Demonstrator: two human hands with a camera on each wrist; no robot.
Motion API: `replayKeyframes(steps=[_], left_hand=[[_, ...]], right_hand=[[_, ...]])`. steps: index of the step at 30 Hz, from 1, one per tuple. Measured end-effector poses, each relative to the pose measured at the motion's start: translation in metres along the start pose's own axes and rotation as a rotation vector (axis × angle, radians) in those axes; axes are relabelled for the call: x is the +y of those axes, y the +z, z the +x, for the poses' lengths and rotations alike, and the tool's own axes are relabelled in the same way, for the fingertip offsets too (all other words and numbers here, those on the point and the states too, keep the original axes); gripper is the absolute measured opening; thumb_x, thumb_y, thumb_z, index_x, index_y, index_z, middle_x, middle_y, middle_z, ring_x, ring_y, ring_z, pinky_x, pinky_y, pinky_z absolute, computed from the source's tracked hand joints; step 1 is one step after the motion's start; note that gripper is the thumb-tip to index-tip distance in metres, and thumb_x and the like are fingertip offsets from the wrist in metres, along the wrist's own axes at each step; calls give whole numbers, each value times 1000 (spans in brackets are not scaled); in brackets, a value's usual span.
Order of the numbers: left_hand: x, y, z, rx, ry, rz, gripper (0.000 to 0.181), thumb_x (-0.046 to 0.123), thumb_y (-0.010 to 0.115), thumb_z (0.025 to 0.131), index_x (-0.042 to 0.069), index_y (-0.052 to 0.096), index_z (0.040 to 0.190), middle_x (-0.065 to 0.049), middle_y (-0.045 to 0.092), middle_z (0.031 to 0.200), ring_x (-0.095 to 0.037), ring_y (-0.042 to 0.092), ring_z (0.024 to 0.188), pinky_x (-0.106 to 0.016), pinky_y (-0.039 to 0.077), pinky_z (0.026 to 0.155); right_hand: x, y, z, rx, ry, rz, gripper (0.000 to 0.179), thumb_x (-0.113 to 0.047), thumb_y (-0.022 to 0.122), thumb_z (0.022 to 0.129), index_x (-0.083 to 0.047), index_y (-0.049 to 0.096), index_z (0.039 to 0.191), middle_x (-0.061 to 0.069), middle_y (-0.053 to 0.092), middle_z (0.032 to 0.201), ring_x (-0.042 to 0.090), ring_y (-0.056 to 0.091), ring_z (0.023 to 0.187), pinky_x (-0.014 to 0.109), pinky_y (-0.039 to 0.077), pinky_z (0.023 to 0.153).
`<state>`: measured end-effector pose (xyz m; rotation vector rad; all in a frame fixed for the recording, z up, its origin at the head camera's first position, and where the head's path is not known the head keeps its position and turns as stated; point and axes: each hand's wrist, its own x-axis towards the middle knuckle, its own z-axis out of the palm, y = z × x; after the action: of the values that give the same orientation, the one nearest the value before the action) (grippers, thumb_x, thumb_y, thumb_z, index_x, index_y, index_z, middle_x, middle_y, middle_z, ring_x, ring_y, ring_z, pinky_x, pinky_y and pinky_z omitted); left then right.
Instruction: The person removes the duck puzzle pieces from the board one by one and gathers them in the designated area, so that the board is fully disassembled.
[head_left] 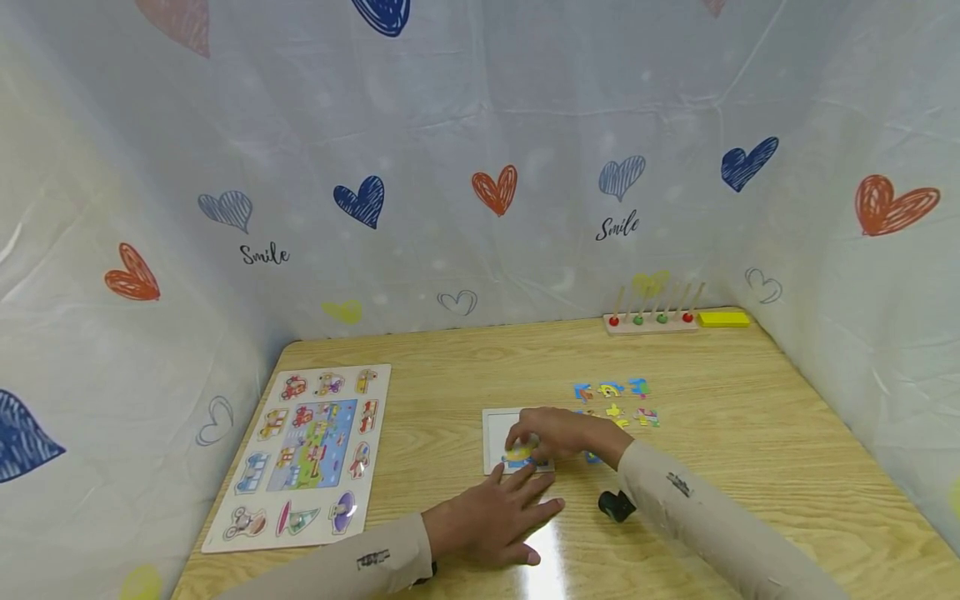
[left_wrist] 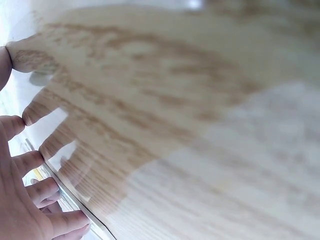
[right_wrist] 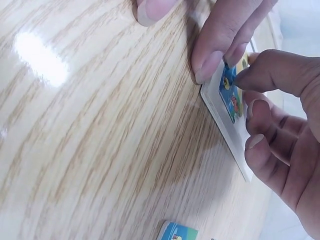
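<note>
A white puzzle tray (head_left: 492,427) lies in the middle of the table in the head view, with a few joined jigsaw pieces (right_wrist: 230,100) in its near part, blue and yellow. My right hand (head_left: 557,433) reaches over the tray from the right. Its thumb and curled fingers pinch a blue jigsaw piece (right_wrist: 227,79) low in the tray; the fingers partly hide it. My left hand (head_left: 501,518) lies palm down at the near side, fingers spread. Its fingertips touch the tray's near edge, seen also in the left wrist view.
Several loose jigsaw pieces (head_left: 611,389) lie right of the tray. On the left is a large picture peg board (head_left: 378,433). A wooden peg stand with beads (head_left: 651,327) and a yellow block (head_left: 723,319) stand at the back right. Hanging sheets with hearts (head_left: 495,190) surround the table.
</note>
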<state>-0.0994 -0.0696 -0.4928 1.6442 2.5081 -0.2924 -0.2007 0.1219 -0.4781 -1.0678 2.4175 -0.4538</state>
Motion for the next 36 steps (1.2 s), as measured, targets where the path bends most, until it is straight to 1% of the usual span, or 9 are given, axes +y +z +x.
replayKeyframes(steps=[2, 5, 9, 15, 20, 24, 28, 33, 36], left_hand=[[0, 0, 0, -5, 0, 2, 70, 65, 24, 103, 26, 25, 161, -9, 21, 167, -34, 27, 151, -58, 45, 105], [0, 0, 0, 6, 5, 2, 70, 65, 25, 103, 25, 27, 161, -9, 23, 167, -34, 29, 151, -58, 46, 105], [0, 0, 0, 15, 10, 0, 70, 64, 25, 103, 25, 27, 161, -10, 22, 166, -34, 29, 150, -58, 46, 104], [1, 1, 0, 8, 6, 18, 70, 64, 24, 103, 25, 26, 161, -10, 21, 167, -34, 29, 150, -57, 46, 105], [1, 1, 0, 13, 4, 21, 69, 64, 24, 103, 25, 26, 161, -10, 22, 167, -34, 30, 150, -57, 46, 105], [1, 1, -1, 33, 7, 28, 69, 63, 26, 104, 24, 28, 160, -10, 25, 166, -35, 33, 149, -56, 47, 104], [1, 0, -1, 38, 3, 35, 69, 63, 26, 104, 24, 29, 160, -10, 27, 165, -34, 34, 148, -56, 48, 103], [1, 1, -1, 43, 3, 38, 69, 63, 27, 103, 24, 29, 160, -10, 27, 165, -35, 34, 148, -56, 49, 102], [1, 1, 0, 46, 6, 34, 68, 63, 28, 103, 24, 30, 160, -10, 28, 165, -35, 35, 148, -55, 49, 101]], right_hand=[[-1, 0, 0, 0, 2, 0, 32, -19, 77, 90, -28, 70, 119, -8, 61, 108, 10, 60, 101, 29, 51, 87], [-3, -1, 0, -4, 10, 16, 30, -19, 77, 90, -27, 67, 117, -7, 61, 108, 12, 60, 102, 30, 51, 87], [-4, -2, 0, -3, 11, 64, 26, -15, 72, 93, -27, 67, 115, -7, 61, 109, 12, 60, 100, 30, 51, 85], [-2, -3, 2, 7, -53, 171, 11, -17, 67, 98, -22, 66, 107, -9, 63, 103, 7, 59, 93, 26, 51, 81], [2, -4, 5, 3, -95, 235, 9, -15, 67, 97, -20, 63, 103, -9, 62, 97, 6, 58, 88, 24, 50, 77], [4, -4, 7, -4, -105, 245, 13, -12, 67, 97, -18, 64, 108, -6, 63, 97, 7, 59, 87, 24, 50, 75], [5, -5, 8, -19, -99, 227, 18, -13, 66, 98, -19, 67, 114, -7, 64, 98, 5, 58, 86, 22, 50, 75], [6, -6, 9, -25, -115, 194, 12, -12, 67, 97, -17, 71, 107, -8, 65, 94, 3, 56, 82, 21, 49, 73], [6, -8, 9, -30, -117, 186, 9, -12, 66, 97, -18, 70, 103, -9, 64, 93, 3, 55, 81, 21, 49, 72]])
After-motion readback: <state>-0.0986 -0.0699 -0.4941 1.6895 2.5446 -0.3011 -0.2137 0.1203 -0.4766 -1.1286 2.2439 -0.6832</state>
